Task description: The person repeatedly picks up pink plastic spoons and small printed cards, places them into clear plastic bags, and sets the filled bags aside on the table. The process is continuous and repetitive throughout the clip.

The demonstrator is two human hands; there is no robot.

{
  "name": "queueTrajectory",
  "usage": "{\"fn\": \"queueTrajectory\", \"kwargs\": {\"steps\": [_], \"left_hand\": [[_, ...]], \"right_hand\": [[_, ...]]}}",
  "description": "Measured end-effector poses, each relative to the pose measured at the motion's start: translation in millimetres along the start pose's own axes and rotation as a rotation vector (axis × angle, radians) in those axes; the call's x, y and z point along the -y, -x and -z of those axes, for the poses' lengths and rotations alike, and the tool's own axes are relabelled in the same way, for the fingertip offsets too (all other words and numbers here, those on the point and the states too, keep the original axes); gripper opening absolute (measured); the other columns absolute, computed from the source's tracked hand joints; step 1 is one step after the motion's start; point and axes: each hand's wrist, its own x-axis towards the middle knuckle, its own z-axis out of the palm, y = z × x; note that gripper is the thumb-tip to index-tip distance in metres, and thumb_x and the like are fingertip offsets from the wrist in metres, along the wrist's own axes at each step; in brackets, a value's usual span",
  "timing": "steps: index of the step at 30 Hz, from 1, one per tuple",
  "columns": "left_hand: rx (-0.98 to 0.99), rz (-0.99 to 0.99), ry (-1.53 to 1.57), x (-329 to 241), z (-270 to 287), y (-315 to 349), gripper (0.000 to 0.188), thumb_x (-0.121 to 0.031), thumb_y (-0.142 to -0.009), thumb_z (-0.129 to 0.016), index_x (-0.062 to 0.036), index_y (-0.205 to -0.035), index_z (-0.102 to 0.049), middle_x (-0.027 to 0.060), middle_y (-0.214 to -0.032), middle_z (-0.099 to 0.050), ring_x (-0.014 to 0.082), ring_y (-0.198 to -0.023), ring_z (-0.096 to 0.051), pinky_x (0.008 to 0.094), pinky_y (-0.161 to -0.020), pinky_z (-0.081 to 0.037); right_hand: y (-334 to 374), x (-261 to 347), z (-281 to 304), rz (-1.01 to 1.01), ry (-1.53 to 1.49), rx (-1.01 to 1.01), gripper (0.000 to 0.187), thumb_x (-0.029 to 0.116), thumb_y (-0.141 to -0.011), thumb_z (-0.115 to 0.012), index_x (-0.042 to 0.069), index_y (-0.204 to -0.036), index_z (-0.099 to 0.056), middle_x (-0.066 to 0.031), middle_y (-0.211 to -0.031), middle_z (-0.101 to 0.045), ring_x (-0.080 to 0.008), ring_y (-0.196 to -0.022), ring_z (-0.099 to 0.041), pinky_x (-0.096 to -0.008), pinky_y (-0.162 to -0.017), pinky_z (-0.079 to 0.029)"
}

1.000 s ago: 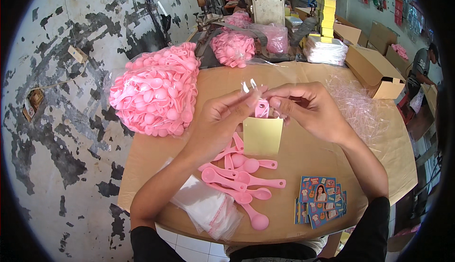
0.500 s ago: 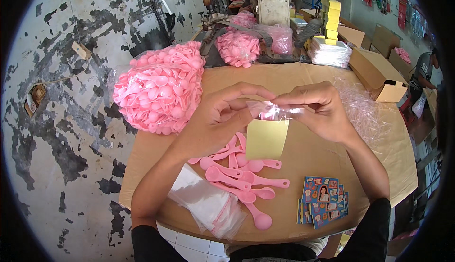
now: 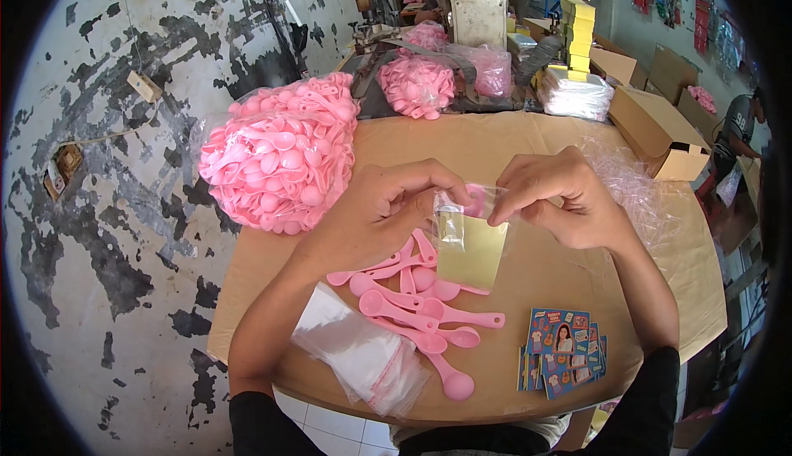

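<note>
Bag (image 3: pixel 450 223) w/ yellow card (image 3: pixel 472 260) | held btwn L hand (image 3: pixel 384 209) & R hand (image 3: pixel 568 200)

Both arms come in from the lower edge in dark sleeves (image 3: pixel 268 425), elbows spread, and angle inward so the 2 hands are raised near each other, not touching. The left forearm (image 3: pixel 285 312) is bare and slants up to the right; the left hand (image 3: pixel 388 209) has its index finger arched over and its thumb below, in a pinch. The right forearm (image 3: pixel 648 295), also bare, slants up to the left with the wrist bent inward; the right hand (image 3: pixel 569 200) is curled, fingers (image 3: pixel 521 192) angled down and leftward.
</note>
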Motion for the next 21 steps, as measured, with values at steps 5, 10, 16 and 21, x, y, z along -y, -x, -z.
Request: {"fn": "queueTrajectory", "kwargs": {"steps": [5,10,16,21], "left_hand": [[0.072,0.107,0.245,-4,2,2,0.019,0.002,-0.094,-0.047,0.0008,-0.105,-0.062,0.0082,-0.105,-0.064,0.0164,-0.099,-0.062,0.0314,-0.085,-0.050],[0.079,0.180,0.374,-5,2,2,0.012,0.002,-0.091,-0.055,-0.0005,-0.100,-0.063,0.0089,-0.104,-0.064,0.0177,-0.097,-0.064,0.0319,-0.083,-0.052],[-0.034,0.218,0.319,-9,-12,7,0.022,0.005,-0.080,-0.070,-0.0019,-0.096,-0.056,0.0096,-0.108,-0.064,0.0166,-0.083,-0.067,0.0275,-0.077,-0.055],[-0.116,0.045,0.258,-3,-32,0,0.038,-0.005,-0.081,-0.073,-0.0041,-0.112,-0.052,0.0101,-0.123,-0.056,0.0176,-0.101,-0.061,0.0325,-0.090,-0.050]], "right_hand": [[2,-2,3,-0.002,-0.007,0.013,0.030,-0.014,-0.072,-0.050,0.003,-0.086,-0.070,-0.0067,-0.079,-0.069,-0.0197,-0.075,-0.064,-0.0314,-0.067,-0.051],[1,0,5,0.001,-0.018,0.002,0.026,-0.013,-0.072,-0.049,0.002,-0.081,-0.069,-0.0065,-0.078,-0.069,-0.0202,-0.074,-0.064,-0.0310,-0.067,-0.051],[1,12,2,-0.181,0.071,-0.108,0.017,-0.014,-0.075,-0.044,-0.001,-0.072,-0.055,-0.0093,-0.073,-0.065,-0.0188,-0.077,-0.064,-0.0300,-0.068,-0.051],[1,18,0,-0.222,-0.027,-0.240,0.017,-0.009,-0.080,-0.037,0.000,-0.072,-0.049,-0.0128,-0.073,-0.062,-0.0170,-0.068,-0.059,-0.0313,-0.067,-0.049]]}}
